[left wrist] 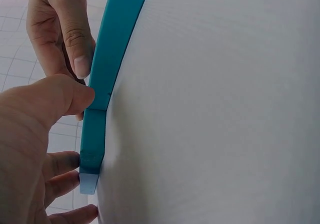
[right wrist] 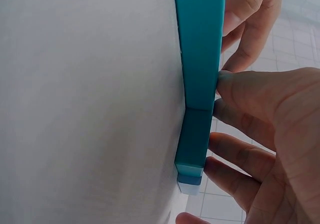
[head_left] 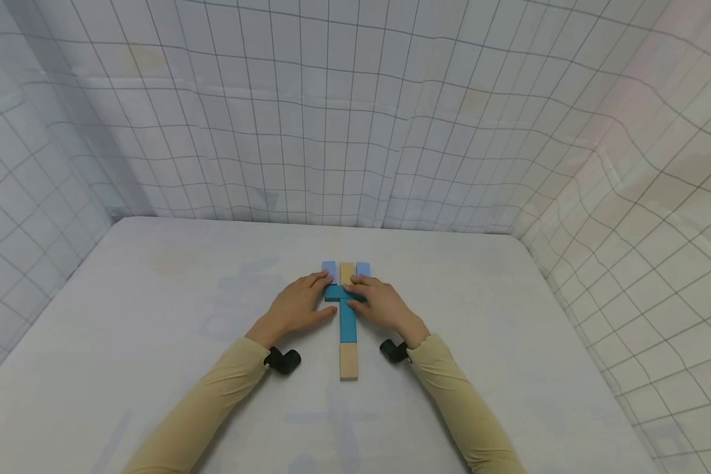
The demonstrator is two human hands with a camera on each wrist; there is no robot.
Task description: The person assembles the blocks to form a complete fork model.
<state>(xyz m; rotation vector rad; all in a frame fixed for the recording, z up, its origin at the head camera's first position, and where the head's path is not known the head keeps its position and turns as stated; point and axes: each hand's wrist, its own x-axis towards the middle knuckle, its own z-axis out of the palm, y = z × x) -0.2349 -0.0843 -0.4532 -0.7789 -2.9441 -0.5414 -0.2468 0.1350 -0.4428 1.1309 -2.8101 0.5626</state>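
Flat wooden blocks lie in a pattern on the white table [head_left: 154, 309]. A short teal block [head_left: 334, 293] crosses the top of a long teal block [head_left: 347, 324], with a tan block [head_left: 348, 362] below. Beyond it sit a light blue block [head_left: 329, 269], a tan block [head_left: 347, 272] and another light blue block [head_left: 363, 268]. My left hand [head_left: 299, 306] and right hand [head_left: 382, 303] press the teal blocks from either side. In the left wrist view the thumb [left wrist: 75, 94] touches the long teal block [left wrist: 120, 34]. The right wrist view shows fingers [right wrist: 225, 149] against the short teal block [right wrist: 194, 139].
White sheeting with a grid pattern [head_left: 355, 131] walls the table at the back and both sides. A black wrist camera mount [head_left: 284, 360] sits under my left cuff and another [head_left: 394, 350] under my right.
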